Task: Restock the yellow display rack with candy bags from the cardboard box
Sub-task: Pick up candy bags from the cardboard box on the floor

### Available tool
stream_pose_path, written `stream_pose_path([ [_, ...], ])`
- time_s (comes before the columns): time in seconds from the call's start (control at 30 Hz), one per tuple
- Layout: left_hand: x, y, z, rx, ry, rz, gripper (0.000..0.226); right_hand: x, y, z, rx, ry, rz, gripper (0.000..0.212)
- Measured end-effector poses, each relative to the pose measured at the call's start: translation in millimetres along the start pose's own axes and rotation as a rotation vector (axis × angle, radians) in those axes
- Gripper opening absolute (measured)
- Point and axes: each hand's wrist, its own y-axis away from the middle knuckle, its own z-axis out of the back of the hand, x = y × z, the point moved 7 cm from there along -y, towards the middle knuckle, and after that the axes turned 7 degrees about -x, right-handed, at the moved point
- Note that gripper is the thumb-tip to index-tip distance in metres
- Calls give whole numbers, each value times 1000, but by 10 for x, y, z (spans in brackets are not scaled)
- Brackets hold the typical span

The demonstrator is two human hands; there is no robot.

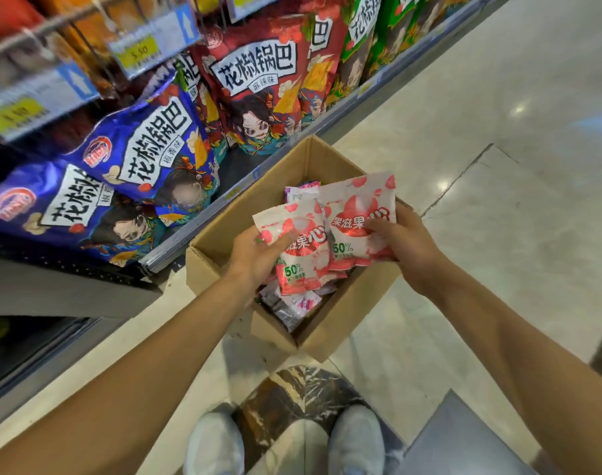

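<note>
Gripping strawberry candy bag (297, 269) in curled left hand (255, 257); pinching second bag (356, 207) in right hand (409, 250). Held over cardboard box (330, 323), likely gathering handful per trip. No sight of yellow rack.

"50%" on candy bags (356, 214) (shelf tag (138, 53): "5.50")

Head-worn view, facing down (wide-angle), near cardboard box (327, 159)

The cardboard box (347, 310) sits on the floor (498, 166), ahead of my shoes (213, 443), right of the shelf (52, 289). Inside it lie candy bags (292, 303); my left hand (255, 255) and right hand (405, 245) hold two above.
</note>
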Motion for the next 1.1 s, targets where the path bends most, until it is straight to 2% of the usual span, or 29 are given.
stream_pose_path([
  [0.07,-281,346,98,31,35,61,34,257,303,57,27,-71,-14,27],
  [0.2,-983,1042,368,80,77,39,35,896,869,140,4,-167,-60,28],
  [0.3,-1601,1533,633,27,49,-17,30,1499,1359,171,10,-188,-64,25],
  [0.5,-3009,2609,1246,-61,-11,-165,32,2961,2517,261,70,-168,24,32],
  [0.7,-4241,3684,1798,-131,32,-295,31,4275,3534,347,66,-201,120,24],
  [0.93,-5144,4572,2242,-230,112,-426,29,5374,4331,239,92,-173,258,21],
  [1.1,-5592,4955,2439,-282,148,-501,14,5819,4647,151,144,-230,332,22],
])
